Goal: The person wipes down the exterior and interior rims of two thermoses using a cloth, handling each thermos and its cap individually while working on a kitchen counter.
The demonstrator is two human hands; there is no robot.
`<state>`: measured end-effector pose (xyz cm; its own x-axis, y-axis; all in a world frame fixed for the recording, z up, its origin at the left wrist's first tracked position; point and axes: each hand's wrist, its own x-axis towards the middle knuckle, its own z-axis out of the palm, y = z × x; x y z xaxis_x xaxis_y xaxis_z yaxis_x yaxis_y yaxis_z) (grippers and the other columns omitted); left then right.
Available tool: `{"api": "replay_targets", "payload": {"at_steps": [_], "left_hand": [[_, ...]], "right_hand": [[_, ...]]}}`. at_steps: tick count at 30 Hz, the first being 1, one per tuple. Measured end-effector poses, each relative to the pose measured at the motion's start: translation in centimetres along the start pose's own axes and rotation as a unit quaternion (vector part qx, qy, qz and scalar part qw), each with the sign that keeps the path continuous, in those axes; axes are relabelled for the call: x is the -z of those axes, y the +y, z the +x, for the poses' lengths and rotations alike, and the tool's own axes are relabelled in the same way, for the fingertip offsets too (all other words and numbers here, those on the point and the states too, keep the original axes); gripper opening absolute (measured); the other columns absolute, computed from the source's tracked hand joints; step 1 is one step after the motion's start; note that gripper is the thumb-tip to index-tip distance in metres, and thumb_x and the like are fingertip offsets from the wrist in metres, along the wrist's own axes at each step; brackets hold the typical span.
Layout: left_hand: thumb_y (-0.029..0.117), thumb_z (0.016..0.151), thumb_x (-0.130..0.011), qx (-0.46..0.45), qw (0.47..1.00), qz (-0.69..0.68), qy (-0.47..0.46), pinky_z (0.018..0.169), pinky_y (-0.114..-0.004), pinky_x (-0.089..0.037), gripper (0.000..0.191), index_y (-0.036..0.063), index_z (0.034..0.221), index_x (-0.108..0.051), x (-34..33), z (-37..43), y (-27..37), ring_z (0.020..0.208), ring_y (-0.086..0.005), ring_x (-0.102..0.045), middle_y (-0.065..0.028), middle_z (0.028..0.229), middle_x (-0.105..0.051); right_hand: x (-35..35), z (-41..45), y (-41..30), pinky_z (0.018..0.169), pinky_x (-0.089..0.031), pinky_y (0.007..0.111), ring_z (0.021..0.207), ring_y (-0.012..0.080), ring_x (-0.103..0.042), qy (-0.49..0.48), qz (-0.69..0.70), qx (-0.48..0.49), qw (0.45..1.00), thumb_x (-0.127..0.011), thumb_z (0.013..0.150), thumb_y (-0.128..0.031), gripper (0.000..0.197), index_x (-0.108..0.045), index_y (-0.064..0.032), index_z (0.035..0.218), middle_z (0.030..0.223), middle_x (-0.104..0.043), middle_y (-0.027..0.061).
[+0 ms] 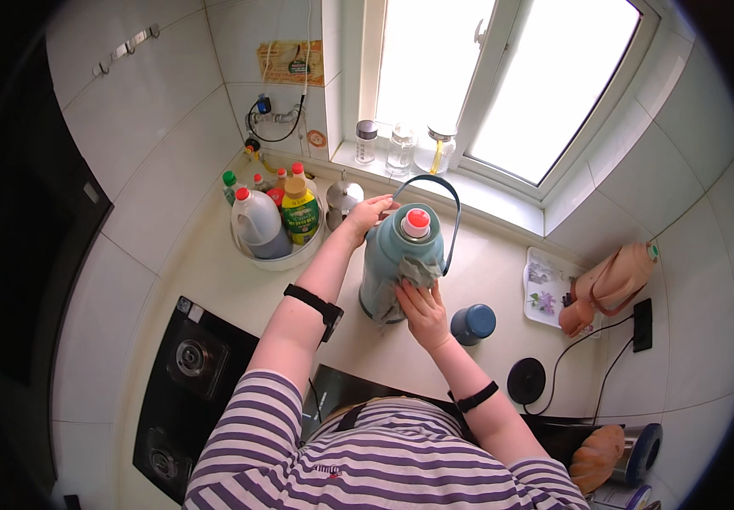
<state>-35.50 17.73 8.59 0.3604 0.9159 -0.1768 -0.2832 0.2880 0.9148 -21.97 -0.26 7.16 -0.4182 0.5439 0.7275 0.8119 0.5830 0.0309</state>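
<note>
A light blue-green thermos flask [380, 268] with a red-topped stopper [417, 222] stands on the counter in front of me. Its dark carrying handle [453, 204] is raised over the right side. My left hand [369, 217] rests against the flask's upper left side, near the foot of the handle, with part of the fingers hidden behind the flask. A crumpled grey-green cloth [419, 273] lies between the flask's front and my right hand [424, 312], whose fingers press it on the wall. Just right of that hand is a dark blue cup [473, 324].
Left are a round tray [278, 260] of bottles, a metal pot [344, 197] and a black gas hob [214, 357]. Glass jars [400, 150] line the windowsill. At right are a floral tray [536, 312], a pinkish-tan flask [612, 277] and a corded black round base [526, 380].
</note>
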Motion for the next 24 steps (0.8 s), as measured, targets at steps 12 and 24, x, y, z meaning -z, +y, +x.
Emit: {"api": "replay_targets", "payload": {"at_steps": [12, 24], "left_hand": [[0.034, 0.08, -0.047, 0.068, 0.996, 0.015, 0.052, 0.067, -0.026, -0.038, 0.025, 0.0135, 0.09, -0.056, 1.3, -2.7, -2.2, 0.072, -0.0084, -0.049, 0.0019, 0.078, -0.054], [0.033, 0.085, -0.042, -0.148, 0.988, -0.025, -0.023, 0.086, -0.029, -0.034, 0.042, 0.0047, 0.116, -0.043, 1.1, -16.3, -3.9, 0.098, -0.0139, -0.046, -0.0058, 0.106, -0.051]], "right_hand": [[4.7, 0.7, -1.9, 0.063, -0.048, 0.03, 0.077, 0.0277, -0.059, -0.005, 0.253, -0.131, 0.959, -0.059, 0.058, 0.005, 0.033, -0.053, -0.0026, 0.089, 0.093, -0.057, 0.0133], [2.7, 4.0, -4.9, 0.068, -0.043, 0.026, 0.078, 0.0192, -0.055, 0.026, 0.364, -0.2, 0.909, -0.063, 0.058, 0.006, 0.035, -0.049, -0.0019, 0.09, 0.088, -0.055, 0.0116]]}}
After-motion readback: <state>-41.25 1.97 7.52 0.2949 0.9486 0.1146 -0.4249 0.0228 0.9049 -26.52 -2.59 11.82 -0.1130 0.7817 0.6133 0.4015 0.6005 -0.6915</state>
